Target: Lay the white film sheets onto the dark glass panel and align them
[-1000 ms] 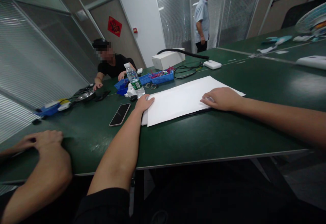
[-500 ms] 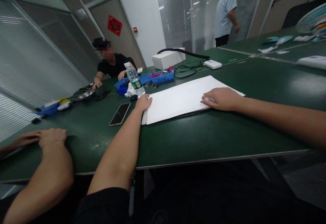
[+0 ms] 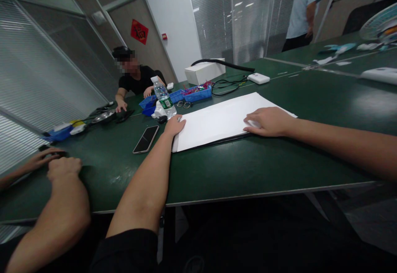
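A stack of white paper (image 3: 214, 120) lies on the green table in front of me, with a dark edge showing beneath its near side. My left hand (image 3: 174, 125) rests across the paper's left edge, thumb on top and fingers lying forward. On the right part of the paper lies my right hand (image 3: 268, 121), its thumb and fingers spread apart. A pale patch shows between that thumb and the fingers; I cannot make out what it is. Left of my left hand is a phone (image 3: 146, 139). Beyond it stands a clear water bottle (image 3: 164, 99) with a green label.
Blue trays (image 3: 197, 93) with red wires, a white box (image 3: 204, 71), a black cable (image 3: 228, 86) and a white device (image 3: 258, 78) sit farther back. A neighbour's arm (image 3: 63, 198) rests at the left. One person (image 3: 141, 78) sits across; another (image 3: 305, 12) stands behind.
The person in the light shirt has moved right. At the left, a neighbour's far hand has lifted slightly and reached forward. My right hand has shifted very slightly on the paper.
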